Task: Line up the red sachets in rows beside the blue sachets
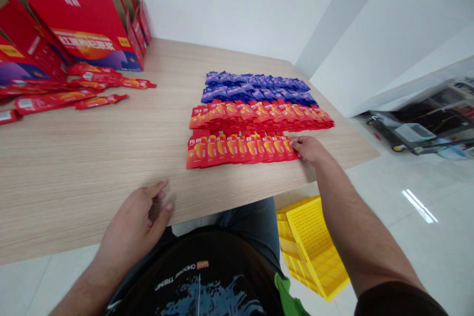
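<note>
Red foil spout pouches [229, 150] lie in a tidy overlapping row on the pale wood-grain bench [92, 158], the right hand [310, 150] with its fingertips resting on the row's end, pinching nothing, the left hand [131, 224] half-open and empty near the front edge.

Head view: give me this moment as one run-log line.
right hand: touching front row of red sachets | left hand: empty, at table edge

Blue sachets [255, 88] — print too small
</note>
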A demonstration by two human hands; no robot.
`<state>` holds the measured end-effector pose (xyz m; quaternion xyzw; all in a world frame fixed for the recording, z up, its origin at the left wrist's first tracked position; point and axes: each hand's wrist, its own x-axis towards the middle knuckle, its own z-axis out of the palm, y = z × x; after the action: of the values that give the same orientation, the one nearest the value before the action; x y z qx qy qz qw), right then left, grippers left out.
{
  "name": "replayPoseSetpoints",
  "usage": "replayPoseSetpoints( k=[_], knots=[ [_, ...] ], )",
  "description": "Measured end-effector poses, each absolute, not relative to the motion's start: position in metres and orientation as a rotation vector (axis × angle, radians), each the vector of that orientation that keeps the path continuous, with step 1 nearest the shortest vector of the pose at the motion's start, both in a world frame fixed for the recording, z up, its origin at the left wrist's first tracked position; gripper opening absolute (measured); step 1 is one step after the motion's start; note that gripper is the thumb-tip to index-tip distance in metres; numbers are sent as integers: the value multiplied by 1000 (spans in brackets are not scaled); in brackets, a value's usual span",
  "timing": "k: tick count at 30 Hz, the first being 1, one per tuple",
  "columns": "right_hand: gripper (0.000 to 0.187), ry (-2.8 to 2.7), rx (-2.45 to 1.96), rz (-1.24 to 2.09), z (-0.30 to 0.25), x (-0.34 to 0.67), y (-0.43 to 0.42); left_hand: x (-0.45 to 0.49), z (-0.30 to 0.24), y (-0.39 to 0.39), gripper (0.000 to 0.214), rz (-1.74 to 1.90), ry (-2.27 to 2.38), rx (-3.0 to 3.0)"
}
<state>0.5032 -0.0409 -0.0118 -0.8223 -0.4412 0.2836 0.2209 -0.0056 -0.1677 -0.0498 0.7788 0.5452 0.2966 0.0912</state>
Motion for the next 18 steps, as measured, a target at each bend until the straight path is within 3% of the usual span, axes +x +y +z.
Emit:
replayPoseSetpoints(
  k=[8,14,18],
  knots=[
    [16,-1269,-2270,641,-12,497,-38,-5,-50,-169,44,886,1618,2309],
    [38,-1226,-2130,201,-3,481,-81,-1,-51,-171,42,916,1595,2325],
    [51,-1241,-2070,125,-11,447,-127,5,-42,-176,36,931,1559,2254]
  ],
)
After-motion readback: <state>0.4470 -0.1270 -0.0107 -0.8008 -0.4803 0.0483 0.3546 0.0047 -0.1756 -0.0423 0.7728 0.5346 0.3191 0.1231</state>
